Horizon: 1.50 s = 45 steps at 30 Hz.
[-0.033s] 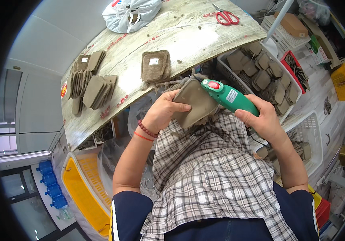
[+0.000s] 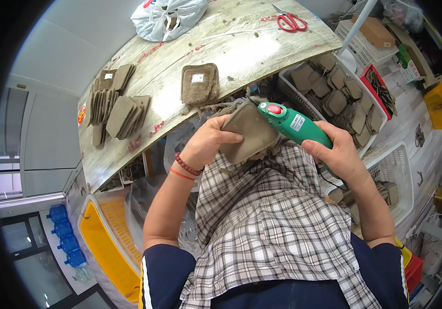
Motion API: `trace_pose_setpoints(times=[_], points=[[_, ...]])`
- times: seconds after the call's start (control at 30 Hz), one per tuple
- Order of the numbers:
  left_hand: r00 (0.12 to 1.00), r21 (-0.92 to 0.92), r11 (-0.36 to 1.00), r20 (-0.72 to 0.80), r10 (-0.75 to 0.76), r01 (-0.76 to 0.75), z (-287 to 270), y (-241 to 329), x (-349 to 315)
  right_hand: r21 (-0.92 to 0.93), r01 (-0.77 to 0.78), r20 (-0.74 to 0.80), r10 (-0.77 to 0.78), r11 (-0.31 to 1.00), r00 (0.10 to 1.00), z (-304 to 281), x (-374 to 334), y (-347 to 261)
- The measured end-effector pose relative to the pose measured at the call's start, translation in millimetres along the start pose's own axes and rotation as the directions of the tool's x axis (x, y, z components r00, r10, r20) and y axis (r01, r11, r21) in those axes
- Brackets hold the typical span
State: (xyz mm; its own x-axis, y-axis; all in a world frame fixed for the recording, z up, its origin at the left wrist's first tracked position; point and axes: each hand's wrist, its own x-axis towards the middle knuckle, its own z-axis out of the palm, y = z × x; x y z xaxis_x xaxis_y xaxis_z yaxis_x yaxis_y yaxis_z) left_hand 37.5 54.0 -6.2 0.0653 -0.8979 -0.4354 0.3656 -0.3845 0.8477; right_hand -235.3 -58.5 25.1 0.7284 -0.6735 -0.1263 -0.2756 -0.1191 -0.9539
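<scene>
My left hand [image 2: 208, 141] pinches a grey-brown square pad [image 2: 249, 134] with rounded corners by its left edge, thumb on the flat face. Ragged fuzzy scraps hang from the pad's rim. Wrapped round a green handheld electric trimmer [image 2: 303, 127] with a red switch is my right hand [image 2: 337, 154]. Its head meets the pad's upper right edge; the blade itself is mostly hidden. Just beyond, on the table's near edge, lies a short stack of fuzzy brown pads [image 2: 199, 87] with a white label. Leaning piles of similar pads [image 2: 127, 117] stand farther left.
The wooden-look table [image 2: 169, 62] carries red-handled scissors [image 2: 291, 22] and a white plastic bag [image 2: 168, 18]. Right of it, a white crate [image 2: 380, 103] holds many pads, with another white basket [image 2: 398, 165] nearer me. A yellow basket [image 2: 102, 242] stands at lower left.
Hardly anything differs. The pad and my left hand have shifted very slightly; the trimmer stays at the pad's edge.
</scene>
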Motion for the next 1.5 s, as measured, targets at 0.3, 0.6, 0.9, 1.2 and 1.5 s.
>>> trace_pose_setpoints(times=[0.3,0.6,0.9,1.2,1.5], points=[[0.909,-0.017,0.961,-0.33,0.256,-0.276,-19,8,-18,0.108,-0.163,0.158,0.145,0.981,0.977,-9,-1,5],[0.944,0.048,0.978,-0.258,0.206,-0.201,-23,8,-24,0.074,-0.177,0.235,0.156,0.981,0.959,-6,-1,2],[0.974,0.081,0.993,-0.201,0.102,-0.087,-7,10,-21,0.011,-0.15,0.215,0.144,0.989,0.966,0,-3,0],[0.996,0.172,0.985,-0.084,-0.001,0.016,-2,14,-21,0.009,-0.158,0.248,0.151,0.987,0.957,8,5,-7],[0.995,0.316,0.948,-0.075,0.06,-0.033,-34,14,-30,0.181,-0.129,0.214,0.089,0.975,0.973,40,29,-10]])
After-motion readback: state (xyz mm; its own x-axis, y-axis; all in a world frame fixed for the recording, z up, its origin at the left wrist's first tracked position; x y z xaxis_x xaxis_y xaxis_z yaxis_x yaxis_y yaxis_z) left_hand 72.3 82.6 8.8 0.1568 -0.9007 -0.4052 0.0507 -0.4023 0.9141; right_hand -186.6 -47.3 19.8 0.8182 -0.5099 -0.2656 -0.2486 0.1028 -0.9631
